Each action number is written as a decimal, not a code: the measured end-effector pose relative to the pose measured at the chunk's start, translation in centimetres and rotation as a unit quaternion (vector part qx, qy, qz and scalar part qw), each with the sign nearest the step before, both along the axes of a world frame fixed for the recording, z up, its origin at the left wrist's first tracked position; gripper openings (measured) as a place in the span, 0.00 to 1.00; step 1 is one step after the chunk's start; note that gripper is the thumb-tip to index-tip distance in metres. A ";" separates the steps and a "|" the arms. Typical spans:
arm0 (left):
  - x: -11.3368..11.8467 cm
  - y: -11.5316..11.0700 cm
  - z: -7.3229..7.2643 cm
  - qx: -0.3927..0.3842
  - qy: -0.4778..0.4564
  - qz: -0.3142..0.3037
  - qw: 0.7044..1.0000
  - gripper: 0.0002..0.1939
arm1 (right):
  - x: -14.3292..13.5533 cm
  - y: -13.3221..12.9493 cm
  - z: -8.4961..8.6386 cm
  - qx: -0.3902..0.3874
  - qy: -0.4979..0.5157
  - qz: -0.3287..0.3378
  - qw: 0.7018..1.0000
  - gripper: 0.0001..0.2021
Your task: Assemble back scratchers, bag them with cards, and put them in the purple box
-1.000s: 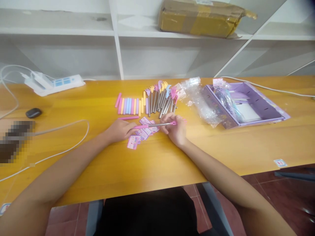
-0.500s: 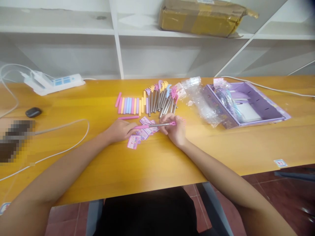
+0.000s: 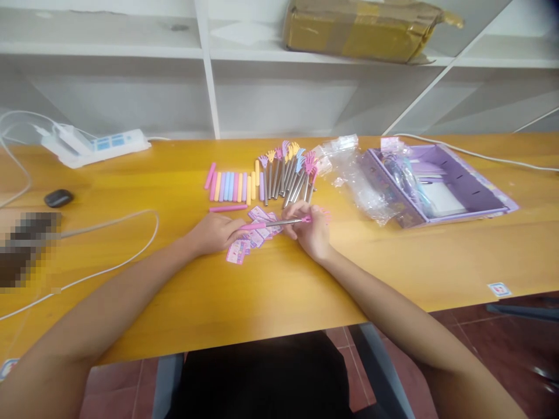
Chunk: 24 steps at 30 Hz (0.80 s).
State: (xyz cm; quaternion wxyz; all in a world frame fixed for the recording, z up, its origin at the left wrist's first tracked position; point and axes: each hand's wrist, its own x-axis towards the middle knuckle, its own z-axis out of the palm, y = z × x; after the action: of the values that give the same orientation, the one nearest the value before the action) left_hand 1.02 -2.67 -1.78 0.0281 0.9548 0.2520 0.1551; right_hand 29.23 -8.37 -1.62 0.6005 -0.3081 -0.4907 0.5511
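Between my two hands lies a back scratcher with a pink handle sleeve, a metal rod and a pink hand-shaped head. My left hand is closed round the pink sleeve. Fingers of my right hand are curled round the head end and partly hide it. Beneath the scratcher, small pink and purple printed cards are spread on the table. Just beyond are a row of pastel handle sleeves, a single pink sleeve lying crosswise, and a pile of metal rods with coloured hand-shaped heads.
Clear plastic bags lie right of the pile, beside a purple box with bagged items inside. A power strip, a black earbud case and white cables are at left. A taped carton sits on the shelf above.
Both hands keep their grip on the back scratcher in nearly the same place. Only a slight shift of the camera view shows.
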 end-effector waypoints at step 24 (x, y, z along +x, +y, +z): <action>0.0 0.0 -0.3 0.023 -0.015 -0.007 1.000 0.26 | -0.5 -0.5 0.1 0.002 -0.001 0.010 1.000 0.28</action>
State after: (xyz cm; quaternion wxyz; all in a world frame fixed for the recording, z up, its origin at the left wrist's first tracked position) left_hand 1.04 -2.66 -2.12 0.0106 0.9545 0.2410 0.1750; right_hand 28.69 -8.89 -1.48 0.5954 -0.3024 -0.4953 0.5557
